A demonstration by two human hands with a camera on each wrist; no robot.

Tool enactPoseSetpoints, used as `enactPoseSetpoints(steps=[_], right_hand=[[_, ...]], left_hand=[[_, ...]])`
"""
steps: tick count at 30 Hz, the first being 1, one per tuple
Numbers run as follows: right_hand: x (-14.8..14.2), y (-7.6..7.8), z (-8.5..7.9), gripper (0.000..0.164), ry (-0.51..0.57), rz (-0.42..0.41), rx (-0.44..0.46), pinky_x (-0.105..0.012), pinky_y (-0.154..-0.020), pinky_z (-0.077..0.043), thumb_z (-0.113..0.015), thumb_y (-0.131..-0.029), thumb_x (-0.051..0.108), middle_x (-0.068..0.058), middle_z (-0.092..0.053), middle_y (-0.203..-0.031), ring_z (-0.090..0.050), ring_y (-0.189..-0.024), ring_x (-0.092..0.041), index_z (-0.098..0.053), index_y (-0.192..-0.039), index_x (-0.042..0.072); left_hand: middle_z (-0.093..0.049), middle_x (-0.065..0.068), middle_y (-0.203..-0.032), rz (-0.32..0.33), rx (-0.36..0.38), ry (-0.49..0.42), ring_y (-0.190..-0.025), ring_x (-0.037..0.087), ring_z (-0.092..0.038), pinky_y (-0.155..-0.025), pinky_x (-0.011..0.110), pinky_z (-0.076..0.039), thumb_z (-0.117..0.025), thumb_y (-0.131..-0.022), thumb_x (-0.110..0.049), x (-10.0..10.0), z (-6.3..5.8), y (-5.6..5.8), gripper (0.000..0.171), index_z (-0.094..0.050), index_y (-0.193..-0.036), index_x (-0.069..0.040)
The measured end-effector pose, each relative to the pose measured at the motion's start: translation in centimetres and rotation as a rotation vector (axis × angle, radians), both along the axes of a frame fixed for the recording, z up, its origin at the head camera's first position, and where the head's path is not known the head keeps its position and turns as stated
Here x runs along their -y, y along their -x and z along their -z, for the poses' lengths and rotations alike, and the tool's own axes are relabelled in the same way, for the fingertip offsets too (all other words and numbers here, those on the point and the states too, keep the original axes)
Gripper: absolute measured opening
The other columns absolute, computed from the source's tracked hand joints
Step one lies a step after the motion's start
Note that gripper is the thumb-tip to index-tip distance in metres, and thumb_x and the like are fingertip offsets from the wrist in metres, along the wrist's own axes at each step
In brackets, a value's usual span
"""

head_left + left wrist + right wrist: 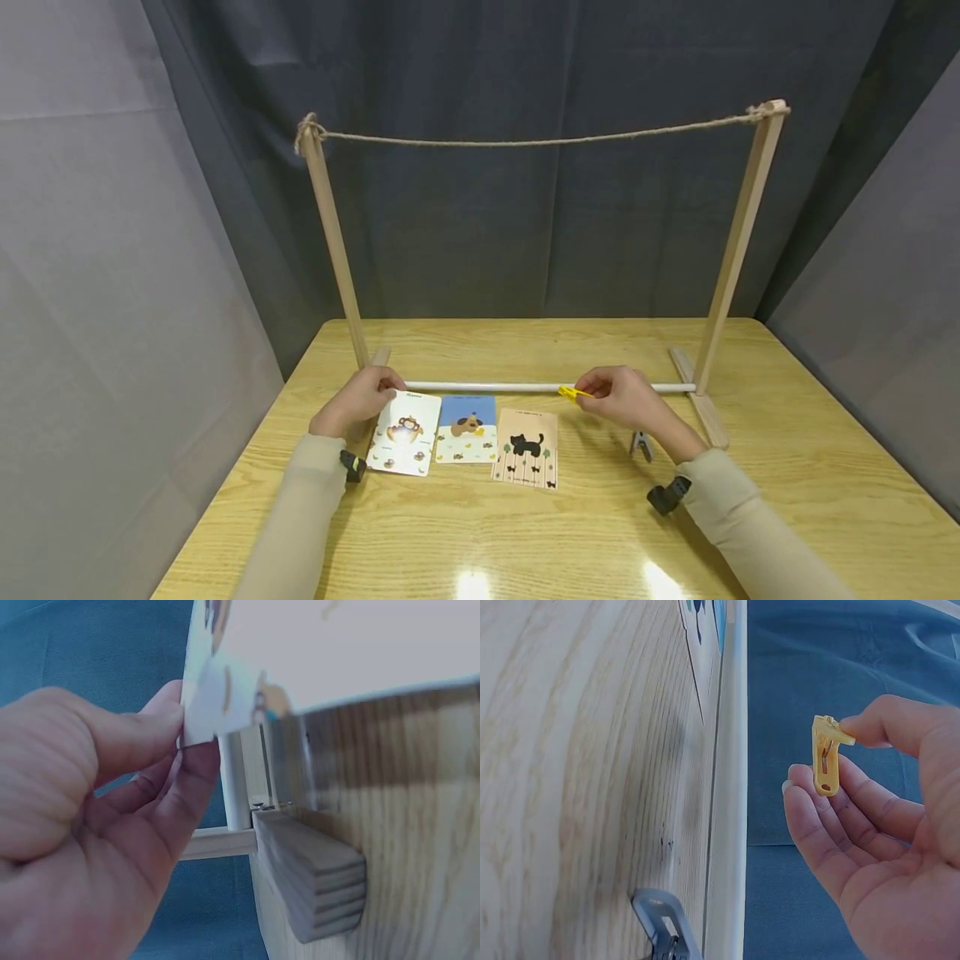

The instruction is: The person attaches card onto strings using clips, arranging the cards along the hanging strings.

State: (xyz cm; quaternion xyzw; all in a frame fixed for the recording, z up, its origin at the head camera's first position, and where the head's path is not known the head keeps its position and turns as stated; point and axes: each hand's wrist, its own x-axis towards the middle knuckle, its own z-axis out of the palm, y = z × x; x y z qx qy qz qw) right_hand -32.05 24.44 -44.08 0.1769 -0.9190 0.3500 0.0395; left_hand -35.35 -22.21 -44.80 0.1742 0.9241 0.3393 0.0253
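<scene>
The left hand (362,398) pinches the monkey card (405,433) by a corner, thumb against fingers. Next, the dog card (467,433) and the cat card (527,450) lie on the table (540,537). The yellow clothespin (572,392) is pinched between thumb and fingers of the right hand (622,402); the grey clothespin (641,445) lies nearby.

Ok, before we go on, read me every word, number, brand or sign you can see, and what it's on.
No text is legible.
Monkey card: a line of dark print at the top, too small to read.
Dog card: faint print along the top, too small.
Cat card: print along the top, too small.
Yellow clip and gray clip: no lettering visible.
</scene>
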Motion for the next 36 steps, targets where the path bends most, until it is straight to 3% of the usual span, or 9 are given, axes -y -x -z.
enactPoseSetpoints(steps=[7,16,19,23,26,30,36], right_hand=[[0.0,0.1,0.0,0.017,-0.003,0.004,0.004,-0.031,-0.066,-0.054,-0.076,-0.092,0.023,0.0,-0.072,-0.09,-0.065,-0.078,-0.014,-0.077,-0.105,0.012],[0.0,0.3,-0.1,0.018,0.009,0.024,0.028,-0.033,-0.065,-0.054,-0.076,-0.093,0.025,-0.001,-0.072,-0.091,-0.065,-0.077,-0.017,-0.076,-0.106,0.013],[0.0,0.3,0.0,0.018,0.011,0.03,0.031,-0.034,-0.065,-0.054,-0.076,-0.093,0.025,-0.001,-0.072,-0.09,-0.065,-0.077,-0.017,-0.076,-0.106,0.013],[-0.2,0.4,0.0,0.018,0.014,0.033,0.03,-0.034,-0.065,-0.054,-0.076,-0.092,0.025,-0.001,-0.072,-0.09,-0.065,-0.077,-0.017,-0.076,-0.106,0.013],[-0.2,0.5,-0.1,0.018,0.015,0.04,0.028,-0.034,-0.065,-0.054,-0.077,-0.092,0.025,-0.001,-0.072,-0.09,-0.065,-0.077,-0.018,-0.076,-0.106,0.013],[-0.3,0.6,-0.1,0.019,0.012,0.046,0.025,-0.034,-0.066,-0.054,-0.077,-0.093,0.026,-0.001,-0.073,-0.091,-0.065,-0.077,-0.018,-0.077,-0.106,0.014],[-0.2,0.6,-0.2,0.02,0.017,0.053,0.021,-0.035,-0.067,-0.054,-0.077,-0.093,0.026,-0.002,-0.073,-0.092,-0.066,-0.079,-0.019,-0.076,-0.107,0.013]], left_hand=[[-0.068,0.01,-0.105,0.008,-0.033,0.0,-0.091,0.023,-0.06,-0.084,0.043,-0.052,-0.054,-0.104,-0.001,0.0,0.1,0.4,0.02,-0.073,-0.111,-0.003],[-0.068,0.008,-0.108,-0.02,-0.018,-0.035,-0.092,0.022,-0.059,-0.083,0.041,-0.052,-0.056,-0.105,-0.006,-0.4,-0.1,0.7,0.019,-0.073,-0.112,-0.006],[-0.065,0.014,-0.117,-0.029,-0.013,-0.047,-0.092,0.022,-0.057,-0.082,0.038,-0.051,-0.056,-0.105,-0.006,-0.6,-0.3,0.6,0.019,-0.073,-0.114,-0.005],[-0.048,0.025,-0.147,-0.03,-0.023,-0.06,-0.091,0.022,-0.057,-0.079,0.035,-0.051,-0.058,-0.104,-0.004,-0.8,-0.5,0.7,0.018,-0.073,-0.113,-0.003],[-0.052,0.026,-0.142,-0.03,-0.029,-0.076,-0.091,0.022,-0.058,-0.078,0.032,-0.051,-0.058,-0.104,-0.003,-0.9,-0.7,0.9,0.017,-0.072,-0.113,0.001],[-0.066,0.014,-0.107,-0.054,-0.026,-0.091,-0.091,0.022,-0.06,-0.077,0.032,-0.051,-0.058,-0.104,-0.003,-0.9,-1.0,1.2,0.017,-0.071,-0.115,0.0],[-0.069,0.013,-0.11,-0.067,-0.022,-0.106,-0.097,0.024,-0.064,-0.081,0.035,-0.054,-0.058,-0.104,-0.004,-1.1,-1.4,1.4,0.021,-0.07,-0.121,-0.001]])
